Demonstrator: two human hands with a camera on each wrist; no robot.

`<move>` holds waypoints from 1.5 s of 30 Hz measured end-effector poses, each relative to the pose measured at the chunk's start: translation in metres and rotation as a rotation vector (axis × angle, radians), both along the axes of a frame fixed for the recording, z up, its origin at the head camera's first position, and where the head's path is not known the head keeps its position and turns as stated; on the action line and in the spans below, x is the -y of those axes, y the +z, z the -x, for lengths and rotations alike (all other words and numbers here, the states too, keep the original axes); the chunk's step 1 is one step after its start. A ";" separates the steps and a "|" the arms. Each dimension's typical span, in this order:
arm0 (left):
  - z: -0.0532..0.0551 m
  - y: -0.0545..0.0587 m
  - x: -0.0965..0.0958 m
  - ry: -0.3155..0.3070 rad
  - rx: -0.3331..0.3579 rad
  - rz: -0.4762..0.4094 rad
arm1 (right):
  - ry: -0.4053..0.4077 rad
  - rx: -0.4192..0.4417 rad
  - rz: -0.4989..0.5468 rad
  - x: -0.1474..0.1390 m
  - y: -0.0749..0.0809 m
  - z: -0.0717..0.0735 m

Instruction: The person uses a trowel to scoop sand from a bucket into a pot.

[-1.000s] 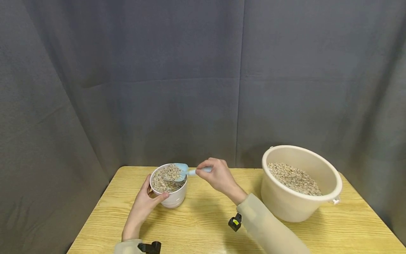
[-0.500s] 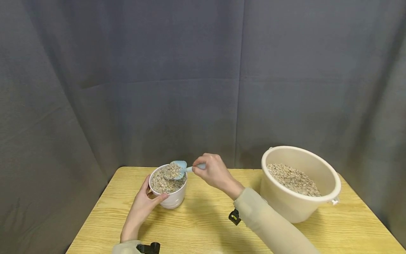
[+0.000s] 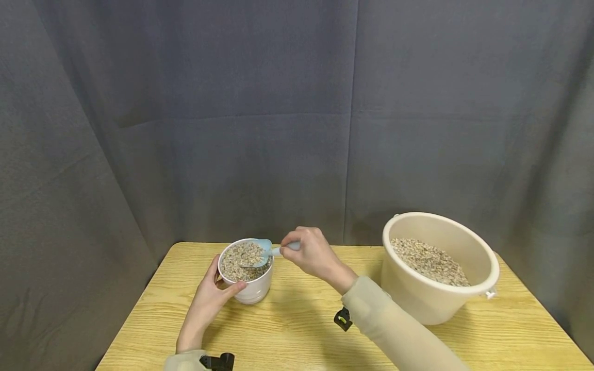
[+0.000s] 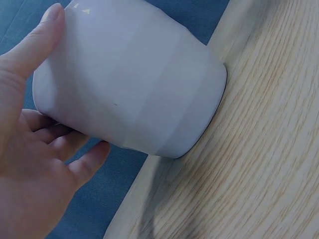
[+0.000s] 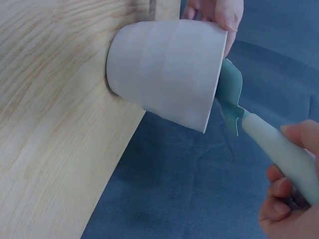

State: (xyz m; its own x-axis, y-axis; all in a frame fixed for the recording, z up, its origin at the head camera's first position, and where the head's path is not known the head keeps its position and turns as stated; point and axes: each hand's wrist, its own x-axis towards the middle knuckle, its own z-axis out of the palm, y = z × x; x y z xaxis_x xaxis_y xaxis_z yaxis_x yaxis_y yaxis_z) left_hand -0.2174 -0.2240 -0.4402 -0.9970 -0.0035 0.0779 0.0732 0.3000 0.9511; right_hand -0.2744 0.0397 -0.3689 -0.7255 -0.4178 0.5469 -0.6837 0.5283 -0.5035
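Observation:
A white pot [image 3: 254, 292] full of small pale gravel [image 3: 237, 262] stands on the table at the left. My left hand [image 3: 210, 298] grips its near left side, thumb by the rim and fingers around the far side; the left wrist view shows the pot's plain wall [image 4: 129, 74] against that hand. In my right hand [image 3: 314, 256] is the handle of a light blue scoop [image 3: 265, 250], held between thumb and curled fingers. The scoop's blade lies at the pot's mouth with gravel on it. From the right wrist camera, the blade [image 5: 230, 84] dips partly inside the rim.
A large cream bucket [image 3: 417, 299], partly filled with the same gravel [image 3: 429, 262], stands at the right of the wooden table [image 3: 297, 335]. Grey curtains [image 3: 260, 129] hang behind the table and at both sides.
My right hand and the scoop rose slightly and shifted left, then the blade came down again onto the gravel in the pot. My left hand has stayed on the pot.

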 end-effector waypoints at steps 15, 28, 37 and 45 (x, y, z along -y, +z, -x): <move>0.006 -0.012 0.004 0.002 -0.061 0.023 | -0.019 -0.183 -0.087 0.007 0.003 -0.007; 0.005 -0.010 0.003 0.012 -0.027 0.042 | -0.023 -0.232 -0.157 0.005 0.010 -0.012; 0.004 -0.009 0.004 0.006 -0.005 0.026 | -0.009 -0.211 -0.131 0.006 0.008 -0.014; 0.005 -0.010 0.003 0.013 -0.035 0.041 | 0.015 -0.289 -0.158 0.008 0.005 -0.014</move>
State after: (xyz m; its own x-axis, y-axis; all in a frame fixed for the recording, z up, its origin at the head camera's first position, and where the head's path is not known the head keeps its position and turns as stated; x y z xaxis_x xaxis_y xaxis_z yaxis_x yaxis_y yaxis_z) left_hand -0.2223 -0.2274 -0.4504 -0.9936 -0.0125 0.1127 0.1017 0.3402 0.9348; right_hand -0.2606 0.0319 -0.3642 -0.5427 -0.5235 0.6568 -0.7948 0.5729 -0.2002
